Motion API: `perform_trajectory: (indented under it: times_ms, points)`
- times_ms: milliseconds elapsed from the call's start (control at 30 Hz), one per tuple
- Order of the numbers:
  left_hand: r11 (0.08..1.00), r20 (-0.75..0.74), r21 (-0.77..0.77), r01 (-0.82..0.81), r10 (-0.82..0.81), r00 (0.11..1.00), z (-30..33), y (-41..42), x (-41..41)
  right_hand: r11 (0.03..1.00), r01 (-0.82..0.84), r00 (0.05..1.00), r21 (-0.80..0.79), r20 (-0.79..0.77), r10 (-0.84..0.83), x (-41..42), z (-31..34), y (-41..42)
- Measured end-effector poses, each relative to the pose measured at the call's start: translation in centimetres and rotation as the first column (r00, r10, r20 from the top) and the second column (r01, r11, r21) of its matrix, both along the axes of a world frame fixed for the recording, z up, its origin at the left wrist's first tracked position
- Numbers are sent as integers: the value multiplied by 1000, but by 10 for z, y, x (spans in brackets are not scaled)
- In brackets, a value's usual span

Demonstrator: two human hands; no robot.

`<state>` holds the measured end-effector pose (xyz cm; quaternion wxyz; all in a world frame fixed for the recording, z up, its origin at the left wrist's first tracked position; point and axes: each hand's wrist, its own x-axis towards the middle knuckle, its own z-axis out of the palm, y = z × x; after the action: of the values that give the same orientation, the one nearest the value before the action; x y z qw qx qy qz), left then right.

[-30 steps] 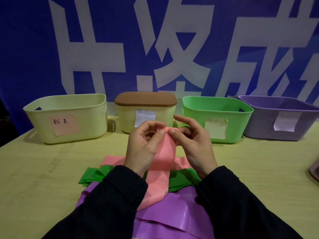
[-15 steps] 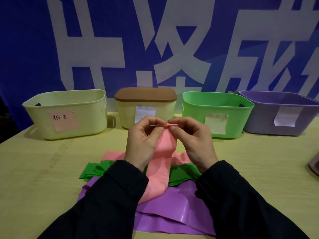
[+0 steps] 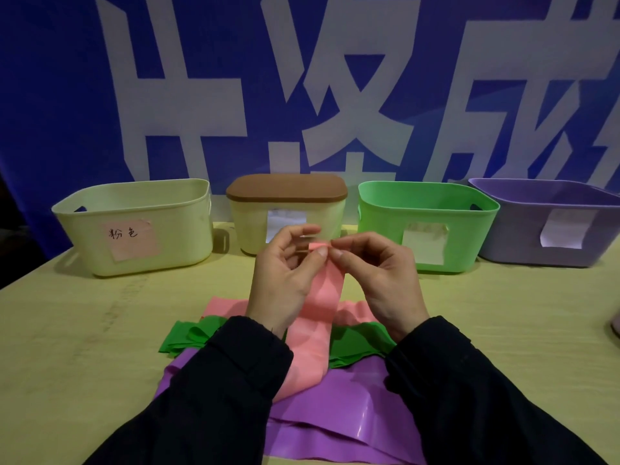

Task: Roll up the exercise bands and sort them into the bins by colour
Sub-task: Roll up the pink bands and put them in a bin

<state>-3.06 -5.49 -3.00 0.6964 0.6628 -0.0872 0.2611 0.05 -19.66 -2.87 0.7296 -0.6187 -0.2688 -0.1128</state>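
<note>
Starting the roll at the top edge of the pink band.
Both the left hand (image 3: 281,280) and the right hand (image 3: 379,273) pinch the folded end of the pink band (image 3: 322,297), held above the table (image 3: 84,330); its tail drapes over the green band (image 3: 355,344) and purple band (image 3: 335,414). A tight, square first turn should keep the roll even. The pink-labelled bin (image 3: 134,229) stands at far left.
</note>
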Motion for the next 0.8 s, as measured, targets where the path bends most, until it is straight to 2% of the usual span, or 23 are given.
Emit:
perform_trajectory:
  times_ms: [133, 400, 600, 733, 800]
  points:
    - [999, 2, 54, 6, -6, 1000, -2, 1, 2, 1000, 13, 1000, 15, 17, -13, 0, 0, 0]
    - [999, 42, 39, -1, 0, 999, 1, 2, -1, 999, 43, 998, -29, 40, -42, 1, -2, 0]
    - [999, -20, -22, 39, -39, 999, 0, 1, 1, 996, 85, 995, 14, 57, -86, 3, -3, -1]
    - [999, 11, -35, 20, -20, 1000, 0, 2, 2, 998, 51, 995, -42, 84, -47, 1, -4, 0]
    - [999, 27, -23, 36, -36, 999, 0, 3, 3, 1000, 15, 998, -14, 56, -14, 0, -3, 1]
